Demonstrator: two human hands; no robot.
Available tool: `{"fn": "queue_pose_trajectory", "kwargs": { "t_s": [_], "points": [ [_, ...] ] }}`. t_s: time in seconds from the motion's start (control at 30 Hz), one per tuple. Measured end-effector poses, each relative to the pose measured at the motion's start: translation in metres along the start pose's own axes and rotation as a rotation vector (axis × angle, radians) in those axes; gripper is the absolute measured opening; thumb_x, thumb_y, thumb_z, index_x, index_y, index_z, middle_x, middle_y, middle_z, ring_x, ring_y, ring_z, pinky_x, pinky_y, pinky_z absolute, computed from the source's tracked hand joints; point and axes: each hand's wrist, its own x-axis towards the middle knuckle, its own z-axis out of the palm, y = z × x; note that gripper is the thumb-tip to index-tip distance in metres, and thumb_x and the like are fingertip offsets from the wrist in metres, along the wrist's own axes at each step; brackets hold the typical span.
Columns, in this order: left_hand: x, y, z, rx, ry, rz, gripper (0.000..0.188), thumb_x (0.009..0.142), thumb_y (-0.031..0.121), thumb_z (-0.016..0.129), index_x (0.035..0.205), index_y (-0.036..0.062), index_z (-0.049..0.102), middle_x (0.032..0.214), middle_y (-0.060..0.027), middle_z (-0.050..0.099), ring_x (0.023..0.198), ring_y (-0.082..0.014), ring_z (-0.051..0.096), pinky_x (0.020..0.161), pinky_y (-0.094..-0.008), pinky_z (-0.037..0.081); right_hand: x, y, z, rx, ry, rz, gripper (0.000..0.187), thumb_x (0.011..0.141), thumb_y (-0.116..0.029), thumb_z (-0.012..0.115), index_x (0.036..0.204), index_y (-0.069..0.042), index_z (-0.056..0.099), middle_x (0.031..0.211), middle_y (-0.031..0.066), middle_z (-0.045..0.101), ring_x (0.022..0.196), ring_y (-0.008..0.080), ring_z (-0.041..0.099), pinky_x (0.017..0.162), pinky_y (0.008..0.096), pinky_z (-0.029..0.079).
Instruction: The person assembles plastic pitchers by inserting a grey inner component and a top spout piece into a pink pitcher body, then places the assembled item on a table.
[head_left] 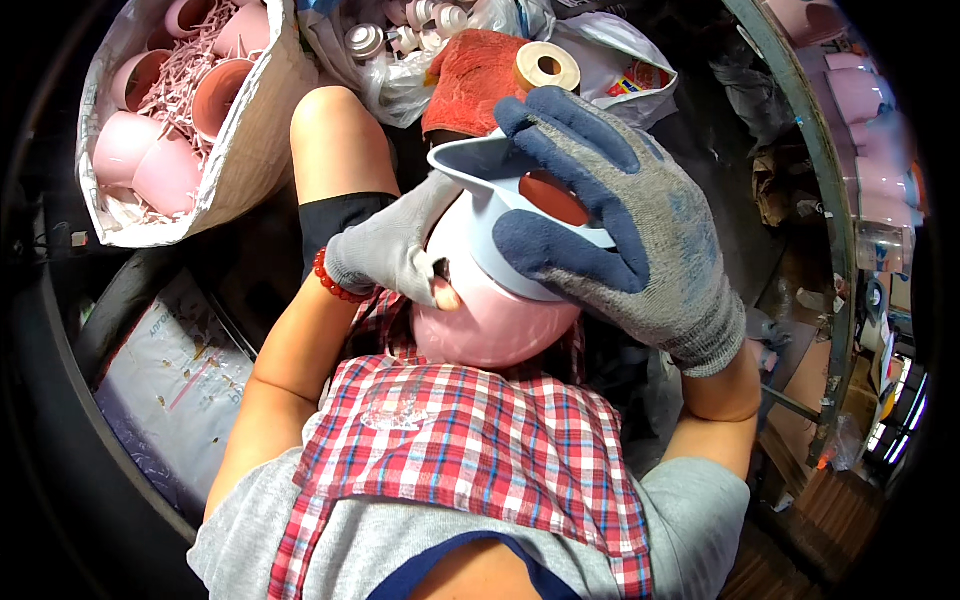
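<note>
In front of my chest is a glossy pink rounded jug body, with a pale blue spouted collar around its top. My left hand, in a grey glove, grips the left side of the body; a bare thumb tip shows through the torn glove. My right hand, in a grey and blue coated glove, curls over the collar, fingers at the far rim and thumb on the near side. A reddish-brown inside shows through the opening. The collar's right part is hidden by my right hand.
A white woven sack at the far left holds several pink cups and shredded paper. Beyond the jug lie a red cloth, a tape roll and plastic bags with white round parts. A metal frame stands right, beside stacked pink pieces.
</note>
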Motion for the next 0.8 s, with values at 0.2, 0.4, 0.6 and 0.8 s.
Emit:
{"fn": "queue_pose_trajectory", "kwargs": {
  "t_s": [0.2, 0.4, 0.6, 0.8],
  "points": [
    [0.002, 0.017, 0.008, -0.001, 0.081, 0.197, 0.117, 0.061, 0.043, 0.084, 0.143, 0.0000, 0.013, 0.143, -0.0121, 0.027, 0.133, -0.0235, 0.026, 0.109, -0.0370, 0.021, 0.005, -0.002, 0.012, 0.070, 0.064, -0.021, 0.058, 0.078, -0.048, 0.063, 0.121, -0.009, 0.056, 0.123, 0.0180, 0.054, 0.113, 0.0351, 0.053, 0.094, 0.0423, 0.041],
    [0.015, 0.033, 0.028, -0.227, 0.176, 0.002, 0.107, 0.070, 0.045, 0.077, 0.144, 0.0013, 0.013, 0.142, -0.0101, 0.031, 0.130, -0.0205, 0.031, 0.107, -0.0354, 0.026, 0.004, 0.005, 0.022, 0.037, 0.063, 0.029, 0.053, 0.081, -0.042, 0.063, 0.120, -0.007, 0.057, 0.120, 0.0198, 0.055, 0.109, 0.0358, 0.055, 0.092, 0.0413, 0.042],
    [0.012, 0.000, 0.020, -0.232, 0.240, 0.108, 0.106, 0.073, 0.038, 0.077, 0.146, 0.0028, 0.009, 0.143, -0.0087, 0.031, 0.130, -0.0188, 0.032, 0.107, -0.0342, 0.027, 0.005, 0.006, 0.029, 0.093, 0.084, 0.077, 0.050, 0.082, -0.039, 0.063, 0.118, -0.005, 0.057, 0.117, 0.0191, 0.057, 0.105, 0.0343, 0.057, 0.088, 0.0402, 0.044],
    [0.012, -0.001, 0.019, -0.245, 0.257, 0.078, 0.099, 0.074, 0.027, 0.078, 0.145, 0.0023, 0.013, 0.139, -0.0072, 0.036, 0.124, -0.0141, 0.037, 0.104, -0.0305, 0.030, 0.006, 0.007, 0.033, -0.004, 0.011, 0.085, 0.047, 0.082, -0.038, 0.063, 0.114, -0.004, 0.059, 0.116, 0.0187, 0.058, 0.105, 0.0328, 0.057, 0.086, 0.0393, 0.045]
  ]
}}
